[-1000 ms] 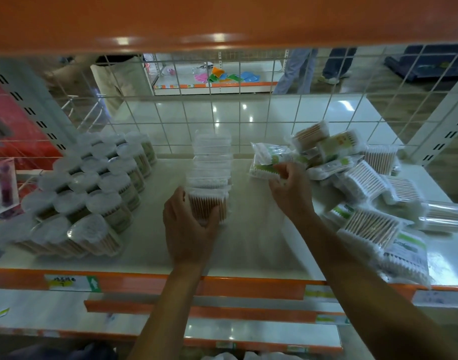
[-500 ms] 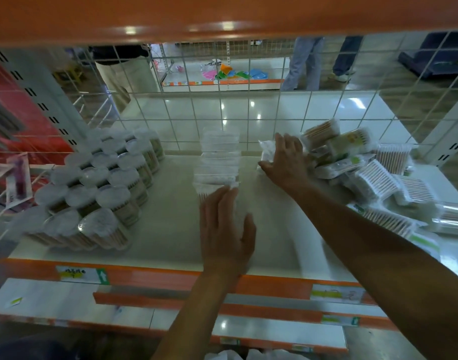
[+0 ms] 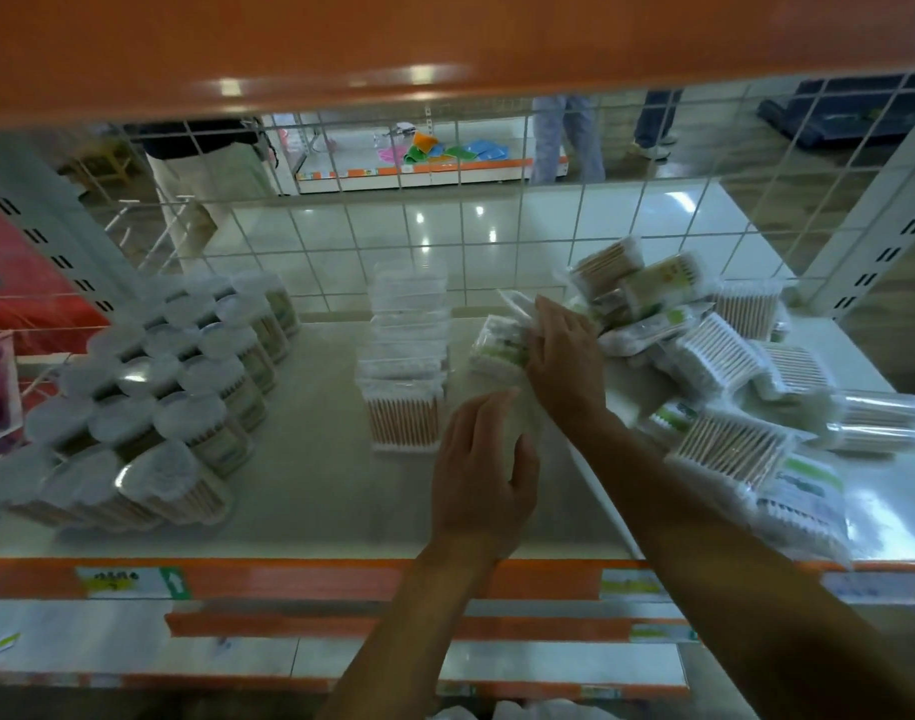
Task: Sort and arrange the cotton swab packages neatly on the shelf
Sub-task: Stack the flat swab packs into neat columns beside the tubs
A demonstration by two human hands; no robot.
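Left hand [image 3: 484, 470] now nearer right hand [image 3: 564, 356], both on blurred swab package [image 3: 497, 350], grips unclear

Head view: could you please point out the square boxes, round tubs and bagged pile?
square boxes [image 3: 404, 423], head view, nearest box's front.
round tubs [image 3: 142, 374], head view, a middle lid.
bagged pile [image 3: 715, 356], head view, a middle bag.

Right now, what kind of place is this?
Most likely a shop aisle: price labels on the orange shelf edge, rows of identical swab tubs, and another stocked shelf beyond the wire grid.
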